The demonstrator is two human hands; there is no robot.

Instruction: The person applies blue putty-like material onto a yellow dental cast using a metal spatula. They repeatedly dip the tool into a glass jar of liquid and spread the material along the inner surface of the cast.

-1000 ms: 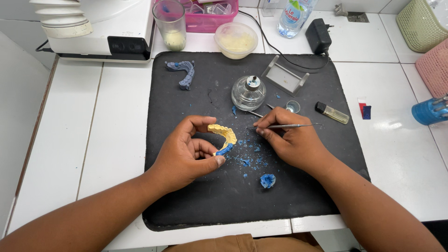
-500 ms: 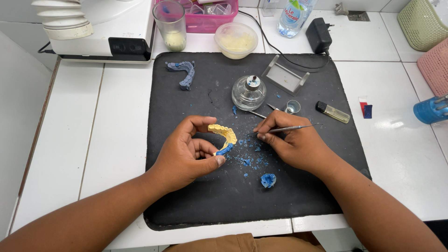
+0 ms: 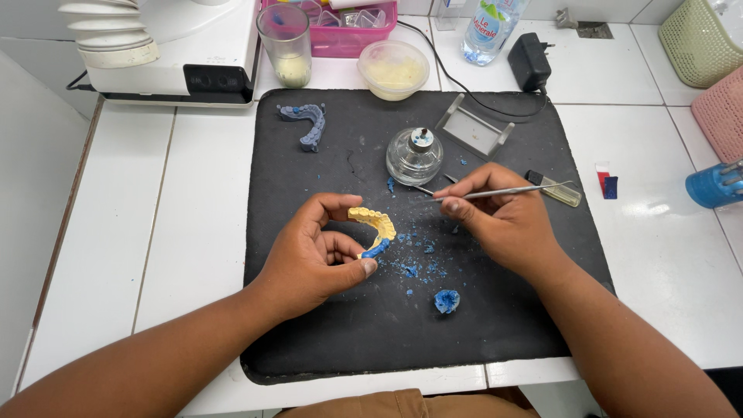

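While curled: left hand, cast

At two o'clock a blue tool and two baskets run off the edge; the left hand hides part of the cast

White tiled counter carries a black mat. Behind the mat: white machine, clear cup, pink tray, lidded tub, water bottle, black adapter. Right of the mat: blue cylinder
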